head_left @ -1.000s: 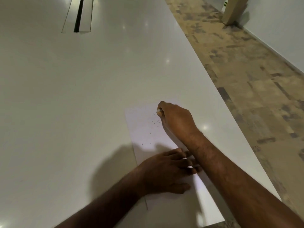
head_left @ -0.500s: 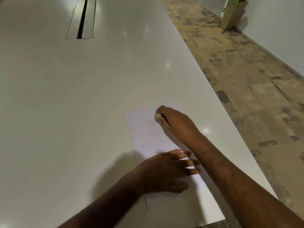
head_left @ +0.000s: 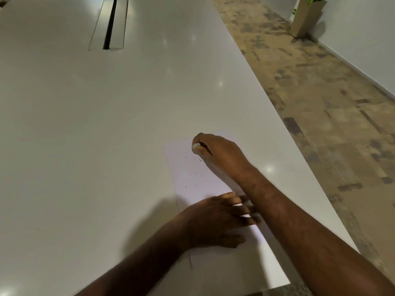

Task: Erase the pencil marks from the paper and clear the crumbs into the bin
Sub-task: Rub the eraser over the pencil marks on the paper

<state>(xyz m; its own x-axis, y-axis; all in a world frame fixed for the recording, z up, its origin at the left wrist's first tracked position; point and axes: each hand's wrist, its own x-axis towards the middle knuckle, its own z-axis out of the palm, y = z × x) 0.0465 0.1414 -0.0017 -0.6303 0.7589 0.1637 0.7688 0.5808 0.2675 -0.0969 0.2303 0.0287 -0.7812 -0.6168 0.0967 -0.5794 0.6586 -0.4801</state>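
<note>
A long white table [head_left: 85, 146] fills most of the view, with a narrow cable slot [head_left: 110, 24] near its far end, and beside its right edge there is a patchy brown floor [head_left: 320, 103] with a tall planter [head_left: 306, 18] by the wall. A white paper [head_left: 192, 174] lies near the right edge at the near end of the table, and the left hand [head_left: 215, 223] presses flat on its lower part with straight, spread fingers. The right hand [head_left: 220, 154] crosses above the left one and its curled fingers pinch a small white eraser [head_left: 195, 146] on the upper part of the sheet, just beside some tiny dark crumbs [head_left: 199, 160].
</note>
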